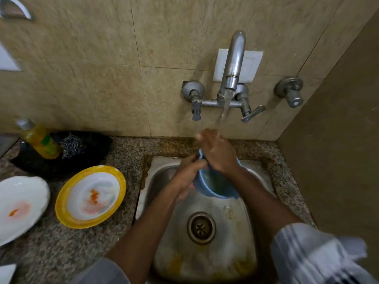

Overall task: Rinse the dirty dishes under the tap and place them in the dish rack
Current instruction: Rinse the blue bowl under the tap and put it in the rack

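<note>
A blue bowl [215, 184] is tilted over the steel sink [162, 175], below the running tap [233, 64]. My left hand [187, 174] grips the bowl's left rim. My right hand [217, 152] lies across the bowl's top edge, with the water stream hitting its fingers. On the counter to the left sit a yellow-rimmed plate [91, 196] with orange stains and a white plate [19, 208] with an orange smear. No dish rack is in view.
A yellow soap bottle [39, 139] and a steel scrubber [72, 145] rest in a black tray [98, 146] at the back left. Tap handles [253, 113] stick out of the tiled wall. A side wall [338, 140] closes off the right. The drain [201, 228] is open.
</note>
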